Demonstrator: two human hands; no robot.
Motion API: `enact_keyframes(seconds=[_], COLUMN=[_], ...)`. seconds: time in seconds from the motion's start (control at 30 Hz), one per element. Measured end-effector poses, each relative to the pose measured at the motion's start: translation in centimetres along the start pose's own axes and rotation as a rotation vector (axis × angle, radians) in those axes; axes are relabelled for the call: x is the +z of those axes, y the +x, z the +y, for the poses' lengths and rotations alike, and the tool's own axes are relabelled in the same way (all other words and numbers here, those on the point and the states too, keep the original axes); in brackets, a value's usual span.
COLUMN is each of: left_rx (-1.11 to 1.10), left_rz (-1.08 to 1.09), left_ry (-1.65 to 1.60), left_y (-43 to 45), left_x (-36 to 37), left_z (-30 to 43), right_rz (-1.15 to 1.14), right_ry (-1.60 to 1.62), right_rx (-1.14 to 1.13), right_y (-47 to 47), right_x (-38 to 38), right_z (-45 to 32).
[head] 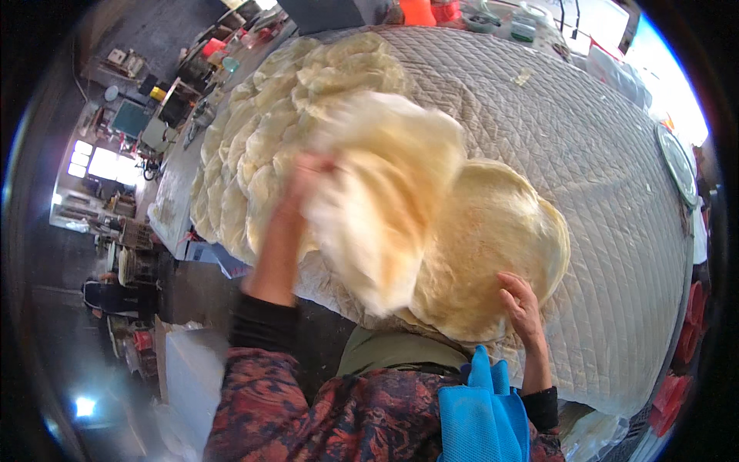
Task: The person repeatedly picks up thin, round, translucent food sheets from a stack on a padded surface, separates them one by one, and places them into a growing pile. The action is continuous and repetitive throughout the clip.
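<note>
My left hand (314, 170) grips the edge of a large, thin, pale round flatbread (392, 202), which hangs tilted in the air and is blurred by motion. Under and beside it lies a flat stack of similar flatbreads (485, 248) on the quilted cover. My right hand (522, 306) rests at the near right part of that stack, fingers curled loosely; whether it pinches an edge is hard to make out. Left of the stack spread many overlapping folded flatbreads (271, 133), partly hidden behind the lifted sheet and my left forearm.
A grey quilted cover (600, 190) drapes the table. Orange and red containers (418, 11) and a bowl (482, 22) stand at the far edge. A round metal tray (675, 164) leans at the right edge. A blue cloth (485, 416) hangs at my front. A white box (193, 381) stands lower left.
</note>
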State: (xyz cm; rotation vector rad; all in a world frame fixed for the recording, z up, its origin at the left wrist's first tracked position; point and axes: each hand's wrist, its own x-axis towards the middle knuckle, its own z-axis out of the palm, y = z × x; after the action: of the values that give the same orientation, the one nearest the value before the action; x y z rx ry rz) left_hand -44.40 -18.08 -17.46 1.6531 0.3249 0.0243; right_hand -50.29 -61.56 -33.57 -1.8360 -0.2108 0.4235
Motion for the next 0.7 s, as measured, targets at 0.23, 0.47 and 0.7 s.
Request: enact_keyframes(seconds=[0.23, 0.47, 0.7], left_rx=[0.167, 0.197, -0.313], left_rz=[0.211, -0.059, -0.252], left_ry=[0.335, 0.997, 1.332], left_y=[-4.6, -3.3, -8.7], left_x=[-15.8, -12.5, -5.6], left_z=[15.3, 8.8, -17.2], right_rz=[-0.023, 0.038, 0.066], right_ry=[0.219, 0.17, -0.245], right_rx=[0.132, 0.155, 0.048], right_y=[0.7, 0.9, -0.7], right_x=[0.2, -1.5, 0.4], right_z=[1.1, 1.0, -3.0])
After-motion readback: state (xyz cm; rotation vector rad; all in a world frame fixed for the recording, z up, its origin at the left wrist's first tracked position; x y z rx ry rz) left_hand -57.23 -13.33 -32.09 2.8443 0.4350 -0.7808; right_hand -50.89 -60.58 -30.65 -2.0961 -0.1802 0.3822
